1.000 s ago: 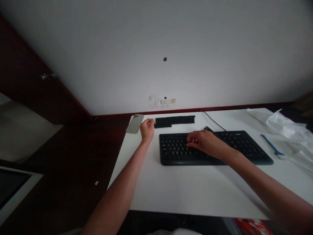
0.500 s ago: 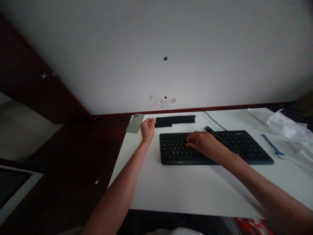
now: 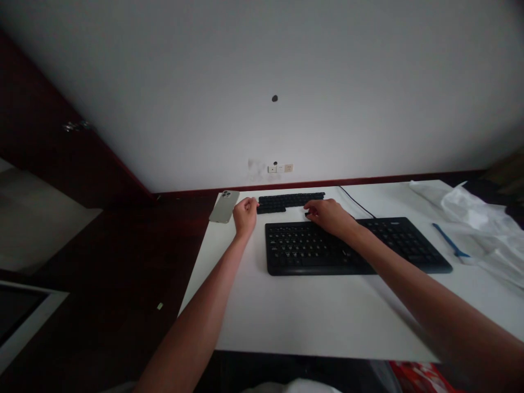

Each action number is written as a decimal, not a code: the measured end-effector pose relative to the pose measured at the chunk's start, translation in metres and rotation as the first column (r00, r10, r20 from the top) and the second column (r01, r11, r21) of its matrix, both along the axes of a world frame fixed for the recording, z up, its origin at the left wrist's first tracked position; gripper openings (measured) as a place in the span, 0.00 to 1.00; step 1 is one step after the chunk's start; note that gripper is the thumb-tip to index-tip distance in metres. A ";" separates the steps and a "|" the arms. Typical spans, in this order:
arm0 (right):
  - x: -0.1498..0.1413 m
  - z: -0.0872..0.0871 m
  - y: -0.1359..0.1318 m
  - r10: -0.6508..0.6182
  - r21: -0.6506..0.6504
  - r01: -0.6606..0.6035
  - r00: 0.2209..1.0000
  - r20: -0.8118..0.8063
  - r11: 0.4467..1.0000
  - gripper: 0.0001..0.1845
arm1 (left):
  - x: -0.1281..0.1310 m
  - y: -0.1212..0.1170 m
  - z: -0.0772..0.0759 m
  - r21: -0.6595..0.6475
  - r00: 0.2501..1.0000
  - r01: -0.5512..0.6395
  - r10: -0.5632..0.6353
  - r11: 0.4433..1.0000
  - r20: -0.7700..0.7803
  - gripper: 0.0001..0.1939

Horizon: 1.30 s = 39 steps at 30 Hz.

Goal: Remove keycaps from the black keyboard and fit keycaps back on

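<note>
My right hand [image 3: 329,215] is above the back edge of the black keyboard [image 3: 303,270], its fingers pinched on a small black keycap [image 3: 307,214] over the white table. Rows of loose black keycaps [image 3: 292,201] lie just behind it. My left hand [image 3: 244,214] is closed on the table at the left end of those rows; whatever it may hold is hidden. A phone [image 3: 225,206] lies face down to its left. My right hand and forearm cover part of the keyboard.
A blue brush-like tool [image 3: 450,240] lies right of the keyboard, by crumpled white plastic wrapping [image 3: 458,204]. A black cable [image 3: 356,201] runs to the table's back edge. Wall sockets [image 3: 280,169] sit behind the white table [image 3: 295,316].
My right hand has moved from over the keyboard's keys back and left towards the keycap rows, with a keycap showing at its fingertips. My left hand has stayed put.
</note>
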State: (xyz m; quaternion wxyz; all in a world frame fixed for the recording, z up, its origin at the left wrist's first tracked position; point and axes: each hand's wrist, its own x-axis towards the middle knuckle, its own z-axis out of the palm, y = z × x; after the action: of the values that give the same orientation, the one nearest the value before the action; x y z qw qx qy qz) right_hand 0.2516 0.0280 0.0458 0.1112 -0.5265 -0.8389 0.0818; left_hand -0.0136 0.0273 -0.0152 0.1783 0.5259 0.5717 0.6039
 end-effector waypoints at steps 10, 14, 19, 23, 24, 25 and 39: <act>-0.002 -0.016 0.018 -0.037 -0.041 0.034 0.996 -0.078 0.999 0.13 | 0.001 -0.001 0.002 -0.021 1.000 0.017 -0.017 1.000 0.013 0.16; 0.002 -0.019 0.018 -0.080 -0.040 0.079 0.997 -0.003 0.996 0.08 | 0.002 -0.001 0.002 -0.018 1.000 0.018 -0.018 1.000 0.011 0.16; -0.013 -0.025 0.028 -0.071 -0.047 0.071 0.997 0.013 0.996 0.08 | 0.002 -0.002 0.002 -0.032 1.000 -0.011 0.011 0.999 -0.001 0.17; -0.027 -0.027 0.036 -0.044 -0.034 0.044 0.999 -0.007 0.998 0.08 | 0.002 -0.003 0.004 -0.025 1.000 0.002 -0.002 1.000 0.009 0.17; -0.029 -0.027 0.038 -0.045 -0.035 0.045 0.999 -0.010 0.998 0.08 | 0.002 -0.003 0.004 -0.025 1.000 0.005 -0.005 1.000 0.011 0.17; -0.032 -0.027 0.039 -0.048 -0.035 0.047 0.999 -0.012 0.998 0.08 | 0.002 -0.003 0.005 -0.026 1.000 0.007 -0.007 1.000 0.013 0.17; -0.016 -0.002 0.023 -0.065 0.036 0.066 0.998 -0.016 0.997 0.11 | 0.002 -0.004 0.005 -0.044 1.000 -0.005 0.005 0.999 0.002 0.17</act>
State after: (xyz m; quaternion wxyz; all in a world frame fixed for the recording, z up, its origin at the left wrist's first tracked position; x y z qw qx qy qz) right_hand 0.2357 0.0510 0.0434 0.1296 -0.5510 -0.8217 0.0668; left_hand -0.0116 0.0230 -0.0102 0.1891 0.5197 0.5861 0.5922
